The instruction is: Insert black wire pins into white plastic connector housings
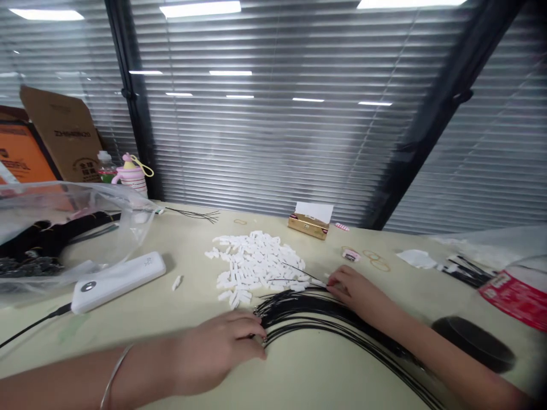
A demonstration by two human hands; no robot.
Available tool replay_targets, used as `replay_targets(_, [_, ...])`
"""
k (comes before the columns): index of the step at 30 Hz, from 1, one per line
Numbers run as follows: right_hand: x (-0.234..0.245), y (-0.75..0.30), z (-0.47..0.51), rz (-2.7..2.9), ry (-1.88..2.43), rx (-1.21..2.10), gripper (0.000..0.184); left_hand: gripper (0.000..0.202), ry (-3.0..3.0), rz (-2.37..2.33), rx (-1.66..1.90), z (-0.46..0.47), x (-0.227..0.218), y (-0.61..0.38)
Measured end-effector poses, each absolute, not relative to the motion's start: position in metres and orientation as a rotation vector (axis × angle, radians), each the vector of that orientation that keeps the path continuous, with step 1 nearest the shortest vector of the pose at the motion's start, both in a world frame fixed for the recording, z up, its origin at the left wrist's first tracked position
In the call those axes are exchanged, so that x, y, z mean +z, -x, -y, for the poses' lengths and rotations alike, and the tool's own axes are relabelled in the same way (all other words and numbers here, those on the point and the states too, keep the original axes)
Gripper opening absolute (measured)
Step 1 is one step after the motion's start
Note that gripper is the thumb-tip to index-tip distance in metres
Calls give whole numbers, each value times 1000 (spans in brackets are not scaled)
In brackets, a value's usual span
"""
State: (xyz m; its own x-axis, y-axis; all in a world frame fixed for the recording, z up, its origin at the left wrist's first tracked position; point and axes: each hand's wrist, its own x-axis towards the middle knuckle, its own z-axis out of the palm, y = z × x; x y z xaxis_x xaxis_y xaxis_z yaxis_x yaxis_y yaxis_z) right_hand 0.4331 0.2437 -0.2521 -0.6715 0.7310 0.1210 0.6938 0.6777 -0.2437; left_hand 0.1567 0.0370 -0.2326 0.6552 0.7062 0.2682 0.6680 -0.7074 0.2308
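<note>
Head view, left to right: a pale cream tabletop (273,228) carries a clear plastic bag (72,210) holding black cables, and beside it lies a white rectangular power bank (117,282) with a black cable attached. A single white piece (176,282) lies apart from the main pile.

The left hand (217,353), a thin metal bangle (113,376) on its wrist, is partly curled, with its fingertips (261,340) on the near end of a bundle of thin black wires (307,307); grip cannot be determined.

The bundle arcs across the table, its far ends just beside a heap of small white rectangular pieces (256,265). The right hand (352,290) lies over the wire ends, fingers drawn together; whether it pinches them cannot be determined.

Beyond it lie a gold box (308,225) and loose rubber bands (376,261). Farther right are a round black object (472,343) and a red printed bag (519,299).
</note>
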Motion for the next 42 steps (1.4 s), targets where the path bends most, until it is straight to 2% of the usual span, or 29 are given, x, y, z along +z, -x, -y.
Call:
replay_targets(11, [-253,-444,-230,2567,1198,272,23,44,-2726,-1160,605,-51,-242,-147])
replay_targets(16, [-243,-433,-206,2660,1019,387,26,41,-2749,-1136,612,-49,-240,-146])
replay_targets(25, [-251,-420,-185,2725,739,466,18,29,-2715,-1267,650,-53,-238,-140])
replay_targets(32, [-244,-414,-167,2770,645,430,19,25,-2639,-1398,772,-37,-224,-152])
replay_targets(35, [-238,-400,-156,2786,594,320,21,36,-2810,-1469,683,-29,-233,-157])
replay_targets(37, [-238,-389,-152,2763,516,175,13,25,-2874,-1544,759,-29,-244,-161])
replay_targets(39, [-241,-377,-151,2748,422,65,20,24,-2871,-1524,795,-33,-255,-163])
replay_targets(40, [-244,-371,-150,2760,393,66,24,22,-2845,-1507,795,-35,-258,-163])
replay_targets(42, [-249,-361,-149,2813,377,190,18,19,-2839,-1472,748,-37,-260,-163])
